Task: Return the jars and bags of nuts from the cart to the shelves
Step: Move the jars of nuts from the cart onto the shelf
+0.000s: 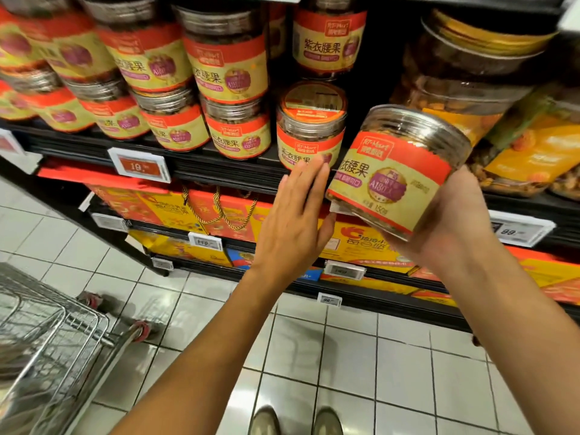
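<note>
One cashew jar (397, 174) tilts in the right grip (455, 221), fingers curled under it; left grip (292, 227) — flat, empty — meets a shelved jar (310, 127); a shove could topple it.

The right hand (452, 221) holds a tilted jar (397, 171) just right of the shelf jar (310, 127); the left hand (295, 224) fingers, straight, reach its label.

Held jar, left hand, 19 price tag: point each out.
held jar (392, 180), head view, front label.
left hand (292, 226), head view, back of the hand.
19 price tag (140, 166), head view, red panel.
</note>
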`<state>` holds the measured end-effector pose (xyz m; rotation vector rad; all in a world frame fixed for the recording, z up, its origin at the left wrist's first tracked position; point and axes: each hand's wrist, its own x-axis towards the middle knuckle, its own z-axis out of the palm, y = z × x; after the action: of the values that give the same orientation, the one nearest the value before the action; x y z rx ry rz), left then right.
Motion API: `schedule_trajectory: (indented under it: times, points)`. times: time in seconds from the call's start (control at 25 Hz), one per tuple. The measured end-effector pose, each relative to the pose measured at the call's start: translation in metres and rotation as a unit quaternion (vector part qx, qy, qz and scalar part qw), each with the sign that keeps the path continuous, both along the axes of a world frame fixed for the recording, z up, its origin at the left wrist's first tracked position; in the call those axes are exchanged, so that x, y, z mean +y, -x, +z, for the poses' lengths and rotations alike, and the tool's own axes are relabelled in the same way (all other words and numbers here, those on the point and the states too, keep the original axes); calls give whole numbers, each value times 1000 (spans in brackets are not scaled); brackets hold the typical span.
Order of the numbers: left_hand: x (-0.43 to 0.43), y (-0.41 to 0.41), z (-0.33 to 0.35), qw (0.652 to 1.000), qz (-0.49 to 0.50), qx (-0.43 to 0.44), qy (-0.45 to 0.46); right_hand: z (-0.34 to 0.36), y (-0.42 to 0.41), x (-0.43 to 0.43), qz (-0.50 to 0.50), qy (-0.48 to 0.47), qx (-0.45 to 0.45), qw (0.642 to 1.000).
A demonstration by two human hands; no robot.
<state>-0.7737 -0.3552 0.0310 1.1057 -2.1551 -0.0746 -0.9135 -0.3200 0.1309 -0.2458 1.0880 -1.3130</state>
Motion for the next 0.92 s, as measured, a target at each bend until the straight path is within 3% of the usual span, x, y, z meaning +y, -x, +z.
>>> schedule_trajectory:
  times: [0.08, 0.12, 0.2, 0.28, 0.36, 0.48, 0.56, 0.64, 0.68, 0.76, 0.92]
  points:
    - [5, -15, 15, 999, 20, 45, -9, 2, -3, -3, -18, -6, 5, 1000]
    - [7, -23, 24, 991, 51, 121, -29, 3, -4, -5, -22, -7, 8, 1000]
    - [11, -33, 54, 927, 58, 342, -142, 3, -11, -9, -16, 1, 23, 1000]
    - [17, -27, 83, 854, -37, 446, -265, 8, -26, -14, 15, 23, 35, 999]
    - [21, -17, 95, 842, -87, 452, -281, 17, -41, -23, 57, 59, 48, 996]
    - [20, -11, 99, 835, -66, 491, -241, 30, -51, -33, 69, 92, 137, 984]
    - [16, -10, 100, 830, -22, 524, -189, 29, -52, -26, -8, 132, 222, 966]
    - [9, -7, 107, 825, 25, 551, -122, 21, -47, -9, -109, 199, 313, 922]
    - [5, -5, 111, 830, 50, 547, -100, 17, -44, 0, -115, 238, 327, 908]
    - [-9, 4, 112, 858, 79, 502, -74, 15, -41, 5, -35, 289, 318, 902]
    - [-30, 18, 97, 905, 85, 396, -130, 13, -35, -22, 53, 246, 311, 917]
